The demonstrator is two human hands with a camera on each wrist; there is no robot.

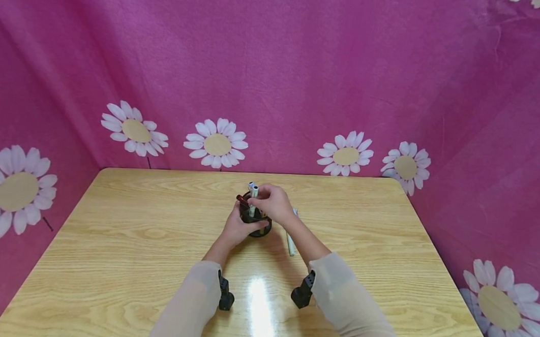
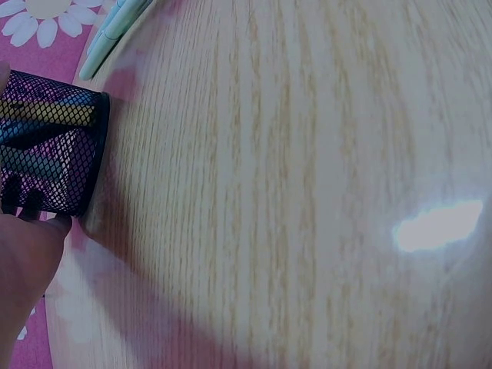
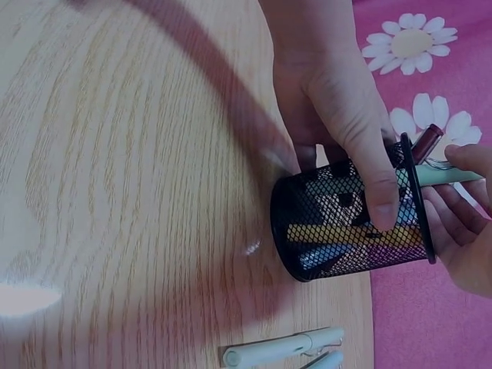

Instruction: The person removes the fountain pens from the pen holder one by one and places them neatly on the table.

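My left hand (image 1: pixel 238 229) grips a black mesh pen cup (image 3: pixel 350 219), its thumb lying along the side of the mesh. In the right wrist view the cup tilts, its mouth turned to the right. At that mouth my right hand (image 1: pixel 274 205) pinches a light green pen (image 3: pixel 446 174), whose lower part is inside the cup. A dark red pen (image 3: pixel 427 142) pokes out of the rim beside it. Through the mesh show a yellow stick-like item (image 3: pixel 338 233) and some bluish ones. The left wrist view catches only part of the left hand and cup.
On the wooden table (image 1: pixel 155 264), just right of the cup, lie a pale green pen (image 3: pixel 280 347) and another pen (image 3: pixel 329 360) next to it. A pink cloth with daisies (image 1: pixel 279 87) hangs behind the table's far edge and along both sides.
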